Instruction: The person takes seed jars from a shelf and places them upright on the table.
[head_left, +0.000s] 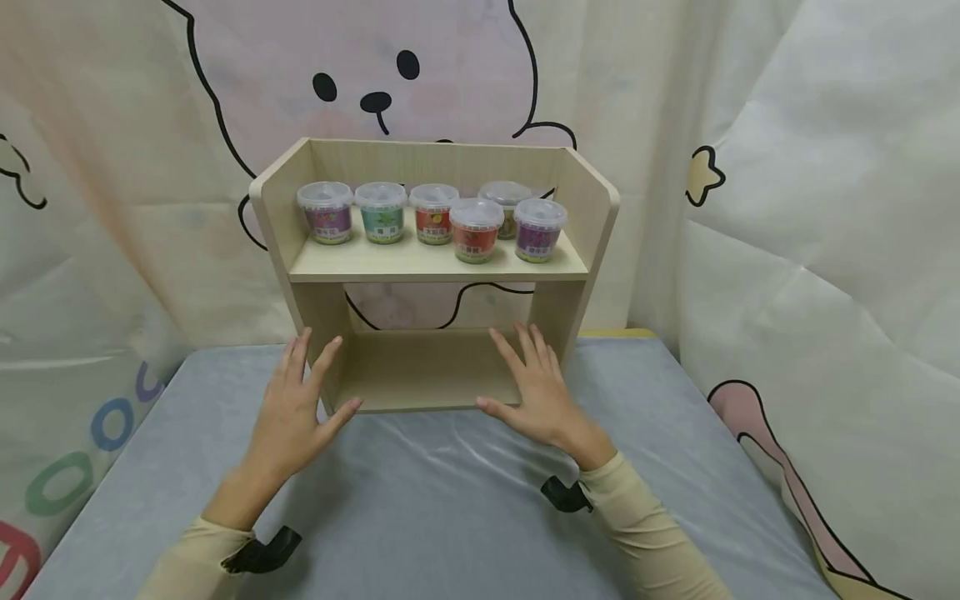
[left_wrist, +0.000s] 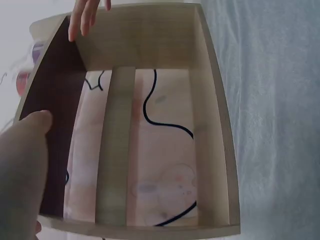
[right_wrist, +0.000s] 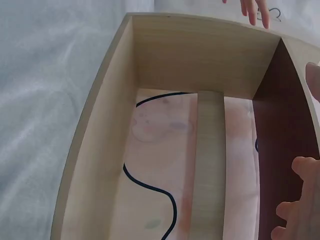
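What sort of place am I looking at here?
Probably a small staged recording booth: cartoon-printed curtains hang behind and to both sides of a cloth-covered table, where a two-tier shelf holds six lidded cups.

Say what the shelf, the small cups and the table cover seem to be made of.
Shelf: probably wood or wood-effect board, matte; pale, with faint grain.
Cups: likely plastic, glossy; their translucent lids catch light.
Table cover: fabric or plastic sheet, unclear; soft sheen, fine wrinkles.
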